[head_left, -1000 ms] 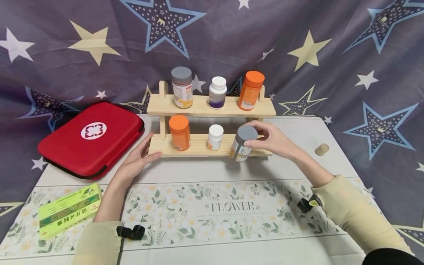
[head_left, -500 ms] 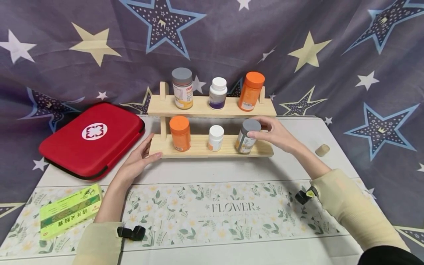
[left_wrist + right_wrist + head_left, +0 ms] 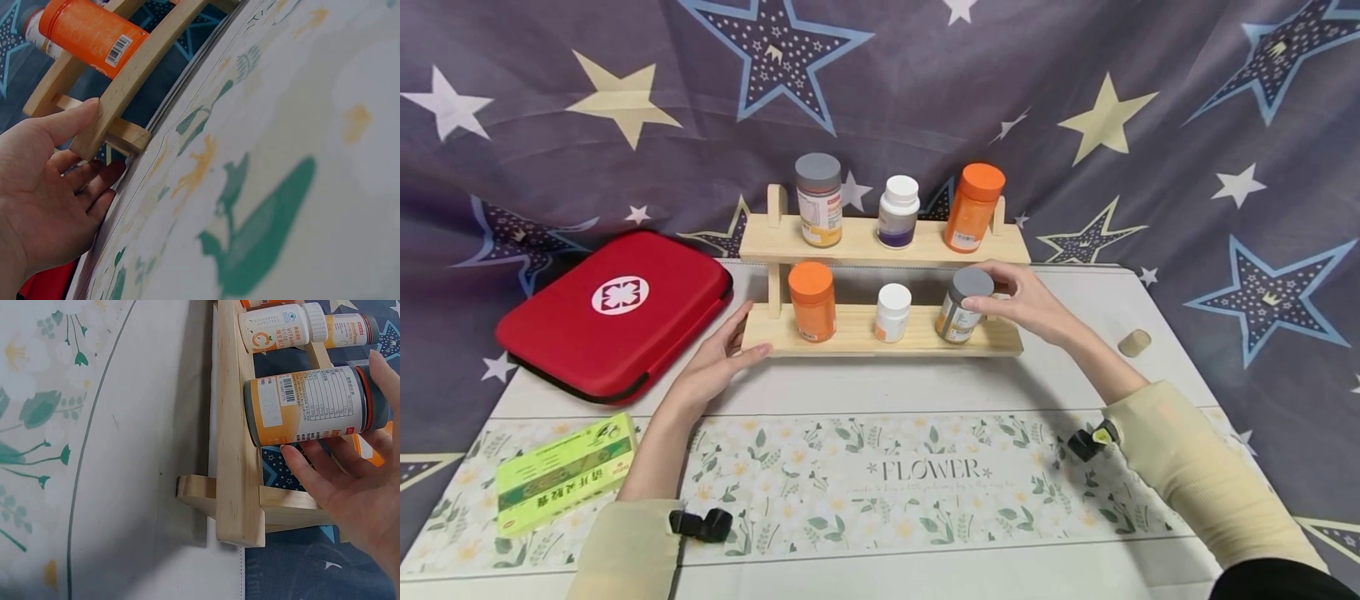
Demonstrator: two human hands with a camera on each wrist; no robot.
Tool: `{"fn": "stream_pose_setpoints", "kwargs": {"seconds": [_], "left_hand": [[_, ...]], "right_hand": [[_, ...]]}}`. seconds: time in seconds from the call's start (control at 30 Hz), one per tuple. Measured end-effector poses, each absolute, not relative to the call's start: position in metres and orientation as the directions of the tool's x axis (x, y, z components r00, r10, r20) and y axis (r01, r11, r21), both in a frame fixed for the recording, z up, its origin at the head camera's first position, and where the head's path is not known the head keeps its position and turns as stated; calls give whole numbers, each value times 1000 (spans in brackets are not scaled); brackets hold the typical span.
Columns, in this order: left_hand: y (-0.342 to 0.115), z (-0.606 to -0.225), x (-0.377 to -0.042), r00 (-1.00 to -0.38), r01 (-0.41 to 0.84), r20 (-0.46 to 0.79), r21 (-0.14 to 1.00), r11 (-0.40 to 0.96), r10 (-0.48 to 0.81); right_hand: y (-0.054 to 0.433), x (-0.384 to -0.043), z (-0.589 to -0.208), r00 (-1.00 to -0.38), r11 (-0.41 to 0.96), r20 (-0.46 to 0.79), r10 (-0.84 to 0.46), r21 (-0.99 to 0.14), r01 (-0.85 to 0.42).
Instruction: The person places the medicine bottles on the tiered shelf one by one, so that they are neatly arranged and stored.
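Note:
My right hand (image 3: 1033, 307) grips a grey-capped supplement bottle (image 3: 957, 323) near its cap. The bottle stands upright at the right end of the lower tier of a two-tier wooden rack (image 3: 857, 348). In the right wrist view its base (image 3: 251, 415) meets the board. My left hand (image 3: 715, 367) holds the rack's lower left end, thumb on the front edge and fingers behind. Along the lower tier also stand an orange bottle (image 3: 812, 312) and a small white bottle (image 3: 892, 315). The upper tier bears another grey-capped bottle (image 3: 819, 204), a white-capped bottle (image 3: 898, 218) and an orange bottle (image 3: 973, 212).
A red first-aid case (image 3: 662, 333) lies left of the rack. Nearer the front left is a yellow-green medicine box (image 3: 565, 475). A small tan piece (image 3: 1134, 342) lies at the right. Behind the table (image 3: 880, 567) hangs a star-patterned cloth (image 3: 970, 92).
The right hand has moved the grey-capped bottle from just in front of the lower tier back and right onto it, standing it more upright. The left hand stays on the rack.

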State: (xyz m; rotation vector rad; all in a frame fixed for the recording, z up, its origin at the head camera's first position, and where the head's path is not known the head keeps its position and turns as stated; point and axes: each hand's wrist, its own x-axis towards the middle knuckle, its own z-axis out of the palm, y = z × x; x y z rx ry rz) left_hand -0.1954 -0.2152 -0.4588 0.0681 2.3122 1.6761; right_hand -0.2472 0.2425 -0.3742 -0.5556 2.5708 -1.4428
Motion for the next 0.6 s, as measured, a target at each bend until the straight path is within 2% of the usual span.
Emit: {"fn": "stream_pose_setpoints", "kwargs": {"seconds": [0.37, 0.6], "left_hand": [[-211, -457, -202, -956, -119, -195, 940, 319, 219], [-201, -451, -210, -947, -86, -197, 915, 394, 252]], "right_hand": [[248, -245, -376, -926, 481, 41, -376, -845, -233], [270, -242, -371, -937, 443, 68, -343, -868, -225]]}}
